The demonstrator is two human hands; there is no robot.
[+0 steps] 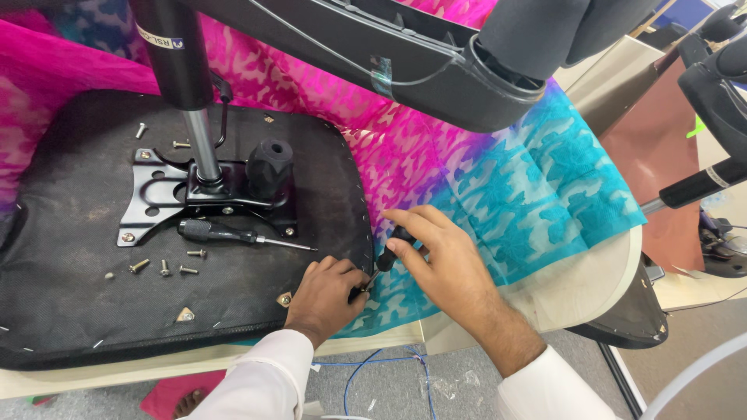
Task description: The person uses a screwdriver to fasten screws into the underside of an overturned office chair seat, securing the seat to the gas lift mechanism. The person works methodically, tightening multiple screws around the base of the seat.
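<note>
Looking down from your head camera, you have an upturned chair seat (70, 311) lying on a table (537, 299) draped with a pink and blue cloth (545, 187). Your left hand (325, 295) rests at the seat's right edge near its front corner, fingers curled and pinched around something small at the rim; what it pinches is too small to make out. Your right hand (443, 260) sits just beside it over the cloth, closed around the black handle of a screwdriver (387, 257), whose tip points down and left to the spot where your left fingers pinch. A black metal plate (156, 190) is fixed near the middle of the seat, with a gas cylinder (183, 70) standing up from it and a black knob (269, 167) just to its right. A second screwdriver (233, 233) lies flat on the seat along the plate's front edge, its shaft pointing right. Loose screws (163, 268) are scattered in front of the plate toward the seat's left side, and a few more lie behind the plate near the far edge. A dark chair back (436, 70) hangs over the far side of the table. A blue wire (373, 365) lies on the floor between your sleeves.
</note>
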